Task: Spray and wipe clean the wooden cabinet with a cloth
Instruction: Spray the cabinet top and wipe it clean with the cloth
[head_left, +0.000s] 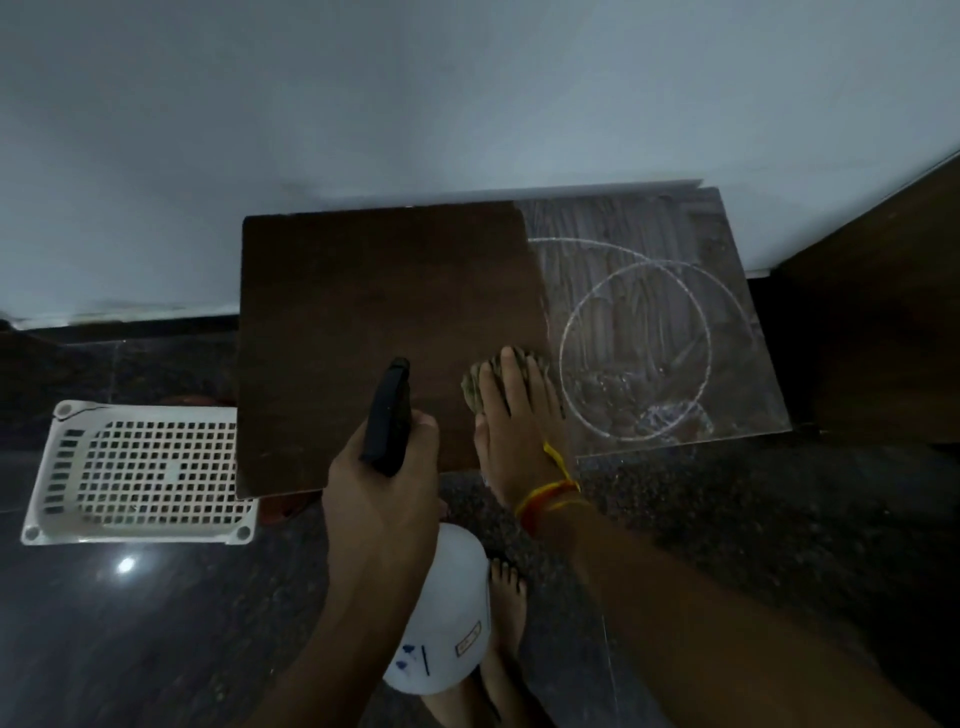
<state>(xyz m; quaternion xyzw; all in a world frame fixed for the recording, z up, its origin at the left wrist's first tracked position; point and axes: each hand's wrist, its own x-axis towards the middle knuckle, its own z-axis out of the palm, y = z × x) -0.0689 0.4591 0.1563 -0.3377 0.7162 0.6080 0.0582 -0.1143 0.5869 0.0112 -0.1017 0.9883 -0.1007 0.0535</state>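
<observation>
Left hand (384, 467) grasping spray bottle (441, 613), right hand (514, 410) flat on cloth (506, 382); cabinet (363, 322) looks half wiped, streaky right side left.

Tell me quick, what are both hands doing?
Left hand: grips the spray bottle.
Right hand: open, straight fingers pressing the cloth onto the cabinet.

One head-worn wide-angle view, steeply down and forward, close over the dark brown wooden cabinet top (384, 322) by the wall.
</observation>
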